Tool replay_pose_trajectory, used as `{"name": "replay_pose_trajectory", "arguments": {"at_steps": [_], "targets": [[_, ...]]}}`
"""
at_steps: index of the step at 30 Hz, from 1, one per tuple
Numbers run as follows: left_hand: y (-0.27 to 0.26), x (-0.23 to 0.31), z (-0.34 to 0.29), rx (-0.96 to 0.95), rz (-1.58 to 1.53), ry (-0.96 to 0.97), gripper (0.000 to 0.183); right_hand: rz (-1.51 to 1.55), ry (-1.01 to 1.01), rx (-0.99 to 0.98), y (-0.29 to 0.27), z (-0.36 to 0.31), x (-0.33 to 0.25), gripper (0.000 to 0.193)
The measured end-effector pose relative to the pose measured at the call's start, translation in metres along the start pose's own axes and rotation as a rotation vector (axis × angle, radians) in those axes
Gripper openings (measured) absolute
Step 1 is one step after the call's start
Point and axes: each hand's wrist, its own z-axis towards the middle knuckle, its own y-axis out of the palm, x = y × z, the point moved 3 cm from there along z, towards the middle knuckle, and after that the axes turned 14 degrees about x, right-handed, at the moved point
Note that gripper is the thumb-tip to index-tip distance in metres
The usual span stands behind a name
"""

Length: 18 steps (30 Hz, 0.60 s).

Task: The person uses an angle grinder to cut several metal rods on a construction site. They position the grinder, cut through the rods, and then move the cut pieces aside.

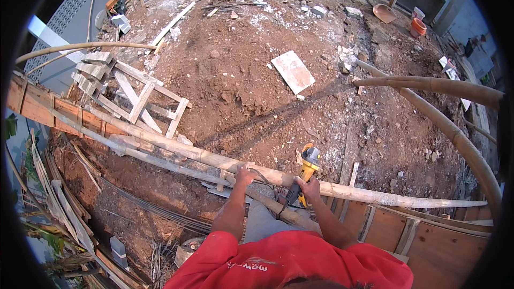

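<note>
A long pale bamboo pole (375, 197) runs across in front of me, from the left down to the far right. My left hand (245, 174) is closed over this pole near its middle. Just right of it, my right hand (309, 187) grips a yellow and black angle grinder (308, 172) by its body. The grinder lies across the pole with its head pointing away from me, and an orange-brown disc shows at its far end. A dark cord loops between my hands. Whether the disc spins, I cannot tell.
A wooden trestle (142, 99) lies to the left, beside more bamboo. Orange-brown formwork boards (385, 230) run along the right. On the reddish soil rests a pale slab (293, 72). Farther off are an orange bucket (417, 27) and a shovel (384, 13). Curved bamboo poles (450, 123) cross the right side.
</note>
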Motion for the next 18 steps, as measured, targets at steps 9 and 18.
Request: {"name": "replay_pose_trajectory", "arguments": {"at_steps": [9, 18], "targets": [[0.003, 0.012, -0.006, -0.026, 0.013, -0.028, 0.072, 0.022, 0.027, -0.012, -0.008, 0.000, -0.002, 0.053], [0.005, 0.006, -0.002, 0.010, 0.034, -0.009, 0.069, 0.027, 0.028, -0.025, -0.005, 0.000, 0.002, 0.054]]}}
